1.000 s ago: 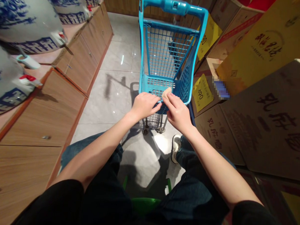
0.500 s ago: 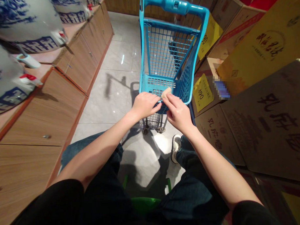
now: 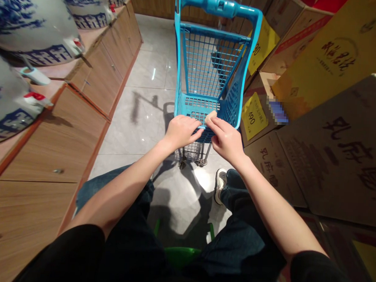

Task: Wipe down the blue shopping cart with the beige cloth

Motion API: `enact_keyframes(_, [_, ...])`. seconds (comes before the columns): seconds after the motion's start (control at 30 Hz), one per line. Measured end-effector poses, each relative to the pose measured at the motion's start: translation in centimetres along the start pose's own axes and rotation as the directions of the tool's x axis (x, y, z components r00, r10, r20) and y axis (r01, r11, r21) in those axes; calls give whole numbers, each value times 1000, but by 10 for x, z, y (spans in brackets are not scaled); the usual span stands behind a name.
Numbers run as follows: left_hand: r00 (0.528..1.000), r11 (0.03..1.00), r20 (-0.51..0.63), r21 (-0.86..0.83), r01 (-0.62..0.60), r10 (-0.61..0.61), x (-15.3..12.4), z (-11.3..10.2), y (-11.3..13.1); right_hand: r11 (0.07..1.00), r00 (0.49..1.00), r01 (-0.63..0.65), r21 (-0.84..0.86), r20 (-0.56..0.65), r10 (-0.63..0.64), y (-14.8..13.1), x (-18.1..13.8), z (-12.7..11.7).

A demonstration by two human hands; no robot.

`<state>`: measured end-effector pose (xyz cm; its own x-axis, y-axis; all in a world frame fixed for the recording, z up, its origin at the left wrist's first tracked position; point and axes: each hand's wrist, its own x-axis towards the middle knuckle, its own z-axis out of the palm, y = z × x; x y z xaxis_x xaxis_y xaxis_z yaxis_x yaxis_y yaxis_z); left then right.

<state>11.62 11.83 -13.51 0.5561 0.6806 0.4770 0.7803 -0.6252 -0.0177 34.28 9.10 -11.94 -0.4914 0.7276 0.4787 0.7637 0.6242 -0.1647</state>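
A blue plastic shopping cart [image 3: 213, 66] with grid walls stands in front of me. My left hand [image 3: 180, 131] is closed over its near rim, fingers on top and the thumb on my side. Pressed under the fingers of my right hand [image 3: 226, 139] is a small, soft-looking beige cloth [image 3: 210, 116], at the same rim a little to the right of my left hand. Most of the cloth is covered by the fingers, and its exact kind is hard to make out.
Wooden cabinets [image 3: 52, 152] with large blue-and-white jars [image 3: 38, 24] line the left side. Stacked cardboard boxes [image 3: 335, 150] and yellow price signs [image 3: 254, 117] crowd the right. Below me is a green seat [image 3: 182, 255] on the tiled floor [image 3: 142, 110].
My right hand has shifted slightly to the right along the rim, and the beige cloth with it. My left hand and the cart have stayed in place.
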Motion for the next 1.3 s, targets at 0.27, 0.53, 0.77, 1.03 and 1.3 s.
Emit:
enact_keyframes(0.27, [1000,1000,-10,1,-12,12,1,0,0,991,989,-130,-11,-66,129,14,1,-4])
enact_keyframes(0.53, [1000,1000,13,25,-1,0,1,-1,0,991,991,113,76,-78,-107,0,-3,14])
enact_keyframes(0.77, [1000,1000,9,3,-8,8,2,1,0,996,992,-80,34,-99,83,7,-2,9])
enact_keyframes(1.03, [1000,1000,6,3,8,-8,2,-1,1,998,997,48,40,-54,-46,1,-1,13])
enact_keyframes(1.3, [1000,999,3,-31,7,-6,1,1,-1,999,994,7,-34,-105,-11,-2,-4,14])
